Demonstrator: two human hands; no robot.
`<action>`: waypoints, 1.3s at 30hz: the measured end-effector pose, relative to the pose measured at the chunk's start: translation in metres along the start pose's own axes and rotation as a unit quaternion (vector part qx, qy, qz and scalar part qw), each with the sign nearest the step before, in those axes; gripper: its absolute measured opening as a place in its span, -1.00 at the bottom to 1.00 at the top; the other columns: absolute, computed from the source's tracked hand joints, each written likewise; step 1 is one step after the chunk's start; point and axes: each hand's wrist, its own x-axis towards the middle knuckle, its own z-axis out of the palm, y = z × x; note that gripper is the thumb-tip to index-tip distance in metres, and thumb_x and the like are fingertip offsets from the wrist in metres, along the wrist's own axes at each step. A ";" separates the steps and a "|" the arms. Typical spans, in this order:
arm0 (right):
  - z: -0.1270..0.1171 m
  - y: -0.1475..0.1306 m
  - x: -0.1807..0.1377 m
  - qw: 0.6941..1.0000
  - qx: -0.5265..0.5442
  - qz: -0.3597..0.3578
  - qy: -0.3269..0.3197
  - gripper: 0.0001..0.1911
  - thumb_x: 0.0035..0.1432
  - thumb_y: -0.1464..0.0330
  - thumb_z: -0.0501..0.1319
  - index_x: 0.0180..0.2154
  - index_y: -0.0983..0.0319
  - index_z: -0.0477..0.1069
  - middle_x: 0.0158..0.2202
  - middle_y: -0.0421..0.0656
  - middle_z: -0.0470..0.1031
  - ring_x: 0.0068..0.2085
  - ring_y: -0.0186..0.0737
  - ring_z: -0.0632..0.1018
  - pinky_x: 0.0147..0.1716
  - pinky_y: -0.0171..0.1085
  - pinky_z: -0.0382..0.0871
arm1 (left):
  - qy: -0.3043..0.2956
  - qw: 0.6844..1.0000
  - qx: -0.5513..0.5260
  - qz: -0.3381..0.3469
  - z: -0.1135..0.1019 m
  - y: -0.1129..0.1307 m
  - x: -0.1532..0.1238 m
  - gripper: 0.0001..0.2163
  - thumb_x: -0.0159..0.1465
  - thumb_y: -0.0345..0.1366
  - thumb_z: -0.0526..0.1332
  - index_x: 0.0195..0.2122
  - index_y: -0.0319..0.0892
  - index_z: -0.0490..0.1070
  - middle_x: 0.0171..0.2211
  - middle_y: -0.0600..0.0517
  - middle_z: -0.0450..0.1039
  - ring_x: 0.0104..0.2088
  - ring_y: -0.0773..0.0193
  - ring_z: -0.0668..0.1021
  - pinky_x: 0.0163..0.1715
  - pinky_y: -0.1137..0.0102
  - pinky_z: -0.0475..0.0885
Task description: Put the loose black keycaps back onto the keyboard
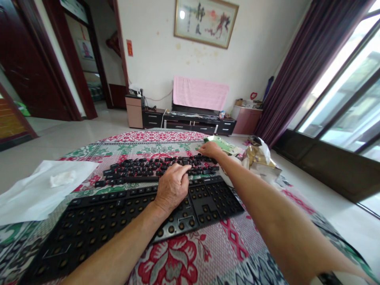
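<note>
Loose black plastic keycaps (142, 168) lie in rough rows on the floral cloth (184, 253) over the bench, just beyond a flat black keyboard (97, 221) stripped to round brassy dots. The left hand (172, 188) rests on the keyboard's far edge, fingers (183, 169) pressed together, tips on the keycaps. The right hand (210, 149) touches the rows' far end beside a green packet (227, 145), fingers bent; I cannot tell if either hand pinches anything. White paper (29, 198) lies left.
</note>
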 end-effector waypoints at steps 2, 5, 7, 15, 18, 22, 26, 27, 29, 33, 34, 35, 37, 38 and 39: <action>0.002 -0.003 0.005 0.999 -0.011 0.029 0.007 -0.65 -0.03 0.20 0.11 -0.26 0.25 0.48 -0.27 -0.01 0.48 -0.18 -0.07 0.43 -0.21 -0.22 0.23 | 0.002 1.000 -0.006 -0.008 0.000 -0.001 0.000 -0.72 0.14 -0.44 0.01 -0.15 -0.16 0.37 -0.34 0.01 0.37 -0.27 0.29 0.39 -0.21 0.40 0.31; 0.005 -0.007 0.012 0.998 -0.022 0.063 0.014 -0.58 -0.08 0.18 0.14 -0.21 0.32 0.45 -0.24 0.05 0.46 -0.15 -0.03 0.42 -0.17 -0.16 0.21 | 0.001 1.000 -0.009 -0.011 0.000 -0.001 0.000 -0.71 0.14 -0.45 0.01 -0.15 -0.17 0.37 -0.35 0.01 0.36 -0.28 0.29 0.40 -0.22 0.41 0.31; 0.007 -0.009 0.016 0.997 -0.023 0.069 0.013 -0.55 -0.11 0.19 0.17 -0.21 0.34 0.45 -0.23 0.08 0.45 -0.16 -0.02 0.42 -0.18 -0.15 0.22 | 0.002 1.000 -0.010 -0.010 0.000 -0.001 0.000 -0.71 0.14 -0.46 0.00 -0.14 -0.18 0.37 -0.35 0.01 0.37 -0.28 0.30 0.40 -0.22 0.41 0.30; 0.007 -0.010 0.021 0.999 -0.001 0.040 0.012 -0.69 -0.16 0.28 0.20 -0.35 0.34 0.50 -0.36 -0.01 0.50 -0.27 -0.11 0.45 -0.32 -0.30 0.26 | 0.001 1.000 -0.021 -0.006 0.001 0.000 0.000 -0.72 0.14 -0.47 -0.01 -0.17 -0.18 0.38 -0.33 0.00 0.38 -0.28 0.31 0.41 -0.20 0.42 0.31; 0.004 -0.009 0.013 0.999 0.017 0.013 0.033 -0.71 -0.05 0.31 0.10 -0.30 0.26 0.49 -0.33 -0.12 0.51 -0.30 -0.21 0.45 -0.33 -0.34 0.26 | 0.002 1.000 -0.026 -0.001 0.002 -0.001 -0.001 -0.72 0.13 -0.47 0.00 -0.18 -0.17 0.40 -0.32 0.01 0.39 -0.28 0.31 0.41 -0.18 0.39 0.31; 0.004 -0.008 -0.020 0.985 0.147 -0.072 0.063 -0.67 -0.01 0.30 0.06 -0.23 0.27 0.46 -0.37 -0.19 0.51 -0.37 -0.30 0.45 -0.38 -0.38 0.27 | -0.007 1.000 -0.026 -0.001 0.004 -0.003 -0.001 -0.74 0.13 -0.46 0.01 -0.22 -0.17 0.42 -0.34 0.01 0.40 -0.27 0.30 0.42 -0.18 0.39 0.32; 0.010 -0.010 -0.070 0.954 0.255 -0.158 0.014 -0.70 -0.03 0.31 0.10 -0.25 0.29 0.45 -0.35 -0.16 0.50 -0.35 -0.30 0.46 -0.32 -0.34 0.29 | -0.011 1.000 -0.013 -0.004 0.005 -0.004 -0.002 -0.75 0.12 -0.45 0.02 -0.24 -0.16 0.42 -0.34 0.01 0.40 -0.28 0.30 0.42 -0.21 0.40 0.33; 0.010 -0.010 -0.082 0.951 0.256 -0.175 0.009 -0.70 -0.01 0.32 0.09 -0.24 0.28 0.45 -0.33 -0.15 0.50 -0.33 -0.30 0.45 -0.30 -0.33 0.29 | -0.013 1.000 -0.009 -0.003 0.005 -0.004 -0.002 -0.75 0.13 -0.45 0.02 -0.24 -0.15 0.43 -0.34 0.02 0.39 -0.28 0.31 0.42 -0.21 0.41 0.33; 0.011 -0.011 -0.100 0.950 0.227 -0.215 0.008 -0.72 0.01 0.35 0.09 -0.23 0.24 0.44 -0.30 -0.15 0.48 -0.29 -0.29 0.44 -0.26 -0.31 0.27 | -0.017 1.000 0.000 0.000 0.005 -0.004 -0.002 -0.76 0.13 -0.44 0.02 -0.25 -0.15 0.43 -0.35 0.02 0.39 -0.29 0.31 0.42 -0.22 0.42 0.33; 0.006 -0.009 -0.118 0.955 0.159 -0.251 0.004 -0.77 0.01 0.37 0.11 -0.26 0.21 0.46 -0.33 -0.14 0.46 -0.28 -0.28 0.42 -0.24 -0.29 0.24 | -0.027 1.000 0.011 0.008 0.005 -0.004 -0.002 -0.76 0.13 -0.44 0.01 -0.28 -0.16 0.44 -0.37 0.02 0.39 -0.30 0.32 0.42 -0.22 0.43 0.33; 0.004 -0.008 -0.120 0.956 0.158 -0.248 -0.001 -0.78 0.00 0.37 0.12 -0.28 0.21 0.46 -0.34 -0.15 0.45 -0.29 -0.28 0.41 -0.25 -0.29 0.24 | -0.030 0.999 0.012 0.010 0.005 -0.004 -0.002 -0.76 0.13 -0.44 0.01 -0.28 -0.16 0.44 -0.37 0.02 0.39 -0.31 0.32 0.42 -0.23 0.43 0.33; 0.003 -0.008 -0.121 0.956 0.160 -0.244 -0.009 -0.79 0.00 0.37 0.13 -0.29 0.21 0.46 -0.35 -0.16 0.45 -0.30 -0.29 0.41 -0.26 -0.30 0.24 | -0.031 0.999 0.012 0.011 0.005 -0.004 -0.002 -0.76 0.13 -0.45 0.01 -0.28 -0.16 0.44 -0.37 0.03 0.39 -0.31 0.32 0.42 -0.23 0.43 0.33; 0.000 -0.007 -0.122 0.954 0.169 -0.245 -0.029 -0.81 -0.01 0.37 0.15 -0.30 0.20 0.46 -0.35 -0.17 0.45 -0.30 -0.30 0.41 -0.27 -0.31 0.24 | -0.033 0.999 0.012 0.012 0.005 -0.004 -0.002 -0.76 0.12 -0.45 0.02 -0.28 -0.16 0.44 -0.38 0.03 0.39 -0.32 0.32 0.42 -0.25 0.43 0.33; -0.001 -0.007 -0.123 0.952 0.173 -0.250 -0.039 -0.81 -0.01 0.37 0.15 -0.30 0.19 0.47 -0.35 -0.18 0.45 -0.30 -0.31 0.41 -0.27 -0.32 0.24 | -0.033 0.999 0.011 0.012 0.006 -0.005 -0.002 -0.76 0.12 -0.44 0.02 -0.28 -0.15 0.44 -0.38 0.03 0.39 -0.32 0.33 0.42 -0.25 0.43 0.34; -0.002 -0.007 -0.123 0.950 0.175 -0.254 -0.047 -0.81 -0.01 0.36 0.16 -0.30 0.18 0.47 -0.36 -0.19 0.46 -0.30 -0.31 0.41 -0.27 -0.33 0.24 | -0.034 0.999 0.010 0.011 0.006 -0.005 -0.002 -0.76 0.12 -0.44 0.02 -0.28 -0.15 0.44 -0.38 0.03 0.39 -0.32 0.33 0.42 -0.26 0.43 0.34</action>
